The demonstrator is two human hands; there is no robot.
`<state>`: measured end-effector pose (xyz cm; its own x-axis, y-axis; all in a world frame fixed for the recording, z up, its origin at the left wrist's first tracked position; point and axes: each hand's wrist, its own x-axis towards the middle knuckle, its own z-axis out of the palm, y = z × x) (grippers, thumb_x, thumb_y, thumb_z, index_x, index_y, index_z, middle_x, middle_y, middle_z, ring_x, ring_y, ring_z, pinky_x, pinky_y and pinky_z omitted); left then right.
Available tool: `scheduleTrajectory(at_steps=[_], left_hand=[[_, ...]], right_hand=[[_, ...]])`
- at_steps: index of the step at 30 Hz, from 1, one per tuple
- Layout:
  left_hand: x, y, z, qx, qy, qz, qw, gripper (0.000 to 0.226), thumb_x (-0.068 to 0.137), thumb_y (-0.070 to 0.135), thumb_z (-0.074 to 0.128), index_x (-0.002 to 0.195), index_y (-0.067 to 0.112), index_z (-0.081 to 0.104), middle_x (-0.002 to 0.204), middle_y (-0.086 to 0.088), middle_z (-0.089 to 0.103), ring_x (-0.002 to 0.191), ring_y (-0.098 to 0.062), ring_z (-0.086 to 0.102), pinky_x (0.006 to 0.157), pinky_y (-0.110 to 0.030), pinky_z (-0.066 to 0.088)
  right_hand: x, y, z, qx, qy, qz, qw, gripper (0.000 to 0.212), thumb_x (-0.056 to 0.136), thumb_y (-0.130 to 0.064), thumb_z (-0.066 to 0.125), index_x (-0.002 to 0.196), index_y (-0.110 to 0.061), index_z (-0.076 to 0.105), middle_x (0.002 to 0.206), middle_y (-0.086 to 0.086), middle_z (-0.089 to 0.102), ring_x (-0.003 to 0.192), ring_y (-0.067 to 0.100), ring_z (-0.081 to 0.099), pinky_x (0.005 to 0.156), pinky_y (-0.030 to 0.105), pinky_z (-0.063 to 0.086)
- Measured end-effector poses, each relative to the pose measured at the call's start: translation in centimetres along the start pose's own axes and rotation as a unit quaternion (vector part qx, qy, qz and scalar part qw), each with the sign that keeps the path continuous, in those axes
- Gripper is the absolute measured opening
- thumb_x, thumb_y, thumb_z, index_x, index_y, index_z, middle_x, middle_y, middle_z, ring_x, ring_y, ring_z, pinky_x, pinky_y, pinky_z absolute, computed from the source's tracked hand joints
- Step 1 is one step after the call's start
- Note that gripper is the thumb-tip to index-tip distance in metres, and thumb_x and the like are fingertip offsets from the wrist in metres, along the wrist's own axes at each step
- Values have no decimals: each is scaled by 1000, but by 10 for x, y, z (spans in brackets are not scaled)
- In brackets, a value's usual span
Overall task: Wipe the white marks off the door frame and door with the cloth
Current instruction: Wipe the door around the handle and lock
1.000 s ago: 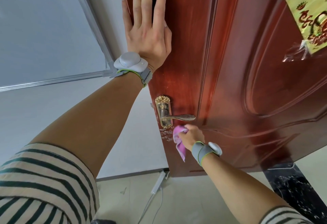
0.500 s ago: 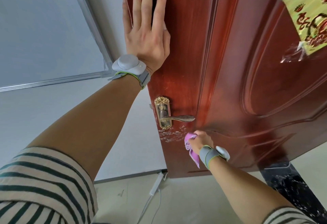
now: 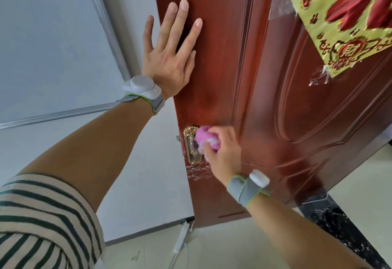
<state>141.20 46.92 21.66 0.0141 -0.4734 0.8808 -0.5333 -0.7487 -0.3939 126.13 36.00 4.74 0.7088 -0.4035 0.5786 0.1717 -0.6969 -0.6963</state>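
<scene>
A reddish-brown wooden door point(image 3: 222, 77) fills the middle and right of the head view. My left hand point(image 3: 169, 56) lies flat against it near its left edge, fingers spread and straight. My right hand point(image 3: 222, 152) grips a bunched pink cloth point(image 3: 206, 140) and holds it against the gold door handle plate point(image 3: 192, 147), hiding the lever. Just below the plate, a patch of white marks point(image 3: 198, 172) shows on the wood.
A gold and red paper decoration point(image 3: 343, 20) is taped to the door's upper right. A white wall point(image 3: 131, 162) stands left of the door edge. A white power strip point(image 3: 180, 241) with a cable lies on the pale floor. A black marble threshold point(image 3: 339, 226) runs at lower right.
My right hand has moved the cloth up from below the handle onto the handle plate, uncovering the white marks. My left hand sits lower in view; the view has shifted.
</scene>
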Motion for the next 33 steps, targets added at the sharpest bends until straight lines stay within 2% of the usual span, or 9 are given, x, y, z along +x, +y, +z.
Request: scheduleTrajectory(at_steps=[4,6,10,13,15,17,21,28,33], left_hand=[[0,-2,0,-21,6,8,1000,48,99,20,50,147,12,47,150,-22,42,141,-37,38,110,-62,33],[0,-5,2,-33,10,14,999,48,99,19,50,146,11,48,150,-21,42,141,-36,38,110,-61,33],[0,-9,6,-54,24,25,998,48,97,17,50,145,9,50,149,-21,43,140,-36,40,110,-61,34],[0,-9,8,-72,35,25,996,48,97,16,50,144,8,51,149,-21,45,140,-37,41,109,-61,35],[0,-9,9,-83,40,27,995,48,96,15,50,143,8,51,148,-21,45,139,-37,41,108,-61,35],[-1,-10,11,-89,45,26,995,48,95,15,50,143,8,52,148,-21,45,140,-37,41,108,-61,35],[0,-10,11,-103,52,31,993,48,95,13,50,142,6,53,148,-22,46,139,-38,42,107,-61,36],[0,-12,13,-113,57,27,992,47,94,13,50,141,7,54,148,-21,46,139,-37,42,108,-60,36],[0,-11,14,-116,59,28,991,48,93,12,51,140,7,54,147,-20,47,139,-36,42,108,-59,36]], right_hand=[[56,-25,-4,-60,103,18,993,21,77,-12,66,96,-20,65,103,1,52,74,19,56,61,26,43],[58,-34,13,-82,85,9,993,19,75,-11,65,89,-24,66,100,0,50,67,19,56,55,28,46],[30,-43,47,-175,-24,-26,984,19,69,-7,67,78,-23,66,91,4,51,57,28,52,45,29,43],[23,-48,46,-174,-14,-16,984,19,72,-12,60,84,-23,70,88,4,54,56,27,53,50,30,45],[7,-49,52,-121,-30,62,990,19,79,-18,58,92,-22,71,89,3,61,66,24,57,63,32,49],[-10,-55,63,-31,-31,191,981,7,81,-21,64,83,-14,66,80,5,65,73,25,58,72,36,49],[2,-69,80,116,108,364,918,24,81,-26,69,67,-13,54,66,4,60,68,26,56,67,38,48],[-11,-68,125,144,97,497,850,28,75,-45,65,69,-19,59,80,11,69,70,35,68,63,49,59],[-17,-72,124,233,150,510,814,25,90,-34,63,85,-10,60,82,9,66,72,33,68,47,35,57]])
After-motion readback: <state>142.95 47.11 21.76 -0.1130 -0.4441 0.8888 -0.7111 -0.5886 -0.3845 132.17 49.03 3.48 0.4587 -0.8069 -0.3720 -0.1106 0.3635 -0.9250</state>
